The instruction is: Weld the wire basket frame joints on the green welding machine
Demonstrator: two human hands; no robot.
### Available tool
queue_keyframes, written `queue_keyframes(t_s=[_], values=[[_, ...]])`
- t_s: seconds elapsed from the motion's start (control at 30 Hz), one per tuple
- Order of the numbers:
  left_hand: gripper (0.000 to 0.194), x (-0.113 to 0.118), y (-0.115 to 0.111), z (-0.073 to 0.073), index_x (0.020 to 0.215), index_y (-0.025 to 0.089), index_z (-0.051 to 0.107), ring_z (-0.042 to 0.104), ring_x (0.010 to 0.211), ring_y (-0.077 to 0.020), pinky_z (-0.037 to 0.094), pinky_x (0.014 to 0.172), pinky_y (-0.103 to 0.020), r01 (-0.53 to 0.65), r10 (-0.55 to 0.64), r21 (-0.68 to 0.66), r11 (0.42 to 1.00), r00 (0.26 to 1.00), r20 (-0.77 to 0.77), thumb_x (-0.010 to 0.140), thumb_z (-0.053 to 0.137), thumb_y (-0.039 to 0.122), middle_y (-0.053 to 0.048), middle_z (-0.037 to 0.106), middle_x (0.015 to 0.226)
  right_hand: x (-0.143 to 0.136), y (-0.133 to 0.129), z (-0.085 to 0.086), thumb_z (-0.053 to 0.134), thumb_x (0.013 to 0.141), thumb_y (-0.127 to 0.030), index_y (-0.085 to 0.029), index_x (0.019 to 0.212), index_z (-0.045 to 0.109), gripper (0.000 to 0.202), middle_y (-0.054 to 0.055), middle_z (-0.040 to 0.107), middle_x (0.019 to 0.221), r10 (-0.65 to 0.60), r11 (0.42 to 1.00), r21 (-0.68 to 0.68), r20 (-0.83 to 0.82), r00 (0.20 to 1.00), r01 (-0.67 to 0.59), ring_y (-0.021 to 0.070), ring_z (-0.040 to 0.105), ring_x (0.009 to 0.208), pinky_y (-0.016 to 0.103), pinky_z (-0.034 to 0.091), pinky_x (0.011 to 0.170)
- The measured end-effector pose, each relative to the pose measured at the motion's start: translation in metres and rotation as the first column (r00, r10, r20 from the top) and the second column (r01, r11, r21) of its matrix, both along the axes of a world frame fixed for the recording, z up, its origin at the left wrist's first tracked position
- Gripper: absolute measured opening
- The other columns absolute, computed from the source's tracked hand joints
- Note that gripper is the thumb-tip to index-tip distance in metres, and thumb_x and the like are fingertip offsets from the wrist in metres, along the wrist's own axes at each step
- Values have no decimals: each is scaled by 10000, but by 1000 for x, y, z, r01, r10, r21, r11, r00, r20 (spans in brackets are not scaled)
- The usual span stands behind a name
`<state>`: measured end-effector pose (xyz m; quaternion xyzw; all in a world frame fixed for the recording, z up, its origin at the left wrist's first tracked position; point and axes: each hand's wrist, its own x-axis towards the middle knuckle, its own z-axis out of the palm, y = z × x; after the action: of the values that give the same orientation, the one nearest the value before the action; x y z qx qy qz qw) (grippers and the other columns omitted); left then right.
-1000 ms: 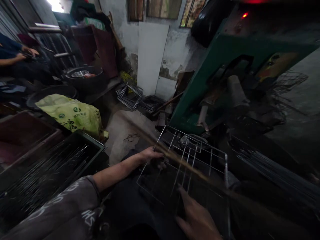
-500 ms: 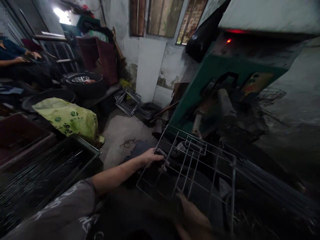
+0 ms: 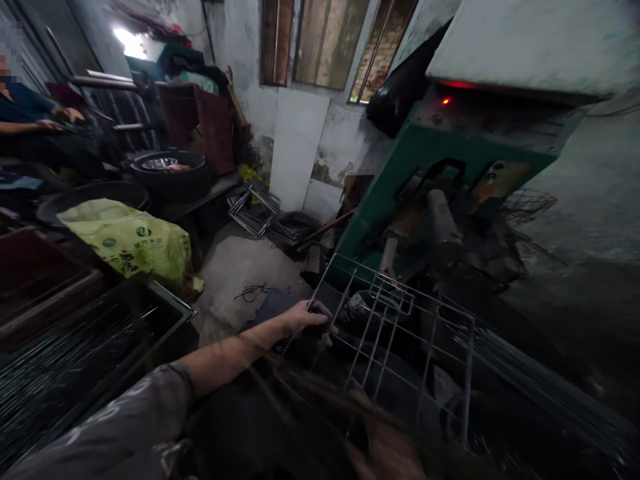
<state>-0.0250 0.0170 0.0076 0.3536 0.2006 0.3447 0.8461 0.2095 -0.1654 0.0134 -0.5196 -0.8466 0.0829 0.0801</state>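
The left hand (image 3: pixel 306 319) clasps a wire rack (image 3: pixel 389 347); the right hand (image 3: pixel 384 440) blurs, its grip unclear, like characters on the bag (image 3: pixel 133 243).

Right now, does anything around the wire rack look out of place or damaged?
A loose tangle of wire lies on the floor beyond the left hand, apart from the piled frames. Behind, the wall looks patchy and worn.

From eight o'clock the left forearm (image 3: pixel 227 362) is stretched inward; near six the left hand (image 3: pixel 303 319) is held with fingers (image 3: pixel 317 319) curled. The right hand (image 3: pixel 385 430), blurred, is held at five, directed toward eleven.
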Motion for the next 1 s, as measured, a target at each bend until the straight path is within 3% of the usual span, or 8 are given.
queue_keyframes(t_s=[0.23,0.4,0.7,1.0], values=[[375,-1,0,-5,893,109,554,695,614,-229,519,580,-290,-39,38,-19,999,998,-47,671,788,301,-153,719,799,1,0,-6,515,764,-157,-185,1411,268,693,116,599,1233,12,1000,2,-62,998,-12,207,630,1012,300,544,823],[443,5,11,-4,928,125,527,693,593,-262,502,508,-289,-12,11,-19,1000,999,-35,644,798,330,-151,720,806,4,6,-10,530,744,-195,-178,1422,282,722,130,548,1310,-48,999,9,-106,993,50,236,600,1088,336,539,852],[513,21,38,15,870,117,533,685,563,-272,528,498,-331,-6,6,-2,1000,998,-65,543,845,359,-146,718,780,4,37,29,506,758,-267,-90,1395,357,677,164,522,1332,-185,958,-222,-5,983,179,252,556,1157,399,471,973],[435,29,51,17,847,131,535,680,559,-249,530,548,-342,-9,9,-2,1000,999,-38,573,815,321,-121,718,754,11,55,37,503,750,-259,-105,1379,394,656,157,576,1264,-214,947,-247,-8,977,206,246,587,1109,386,491,937]])
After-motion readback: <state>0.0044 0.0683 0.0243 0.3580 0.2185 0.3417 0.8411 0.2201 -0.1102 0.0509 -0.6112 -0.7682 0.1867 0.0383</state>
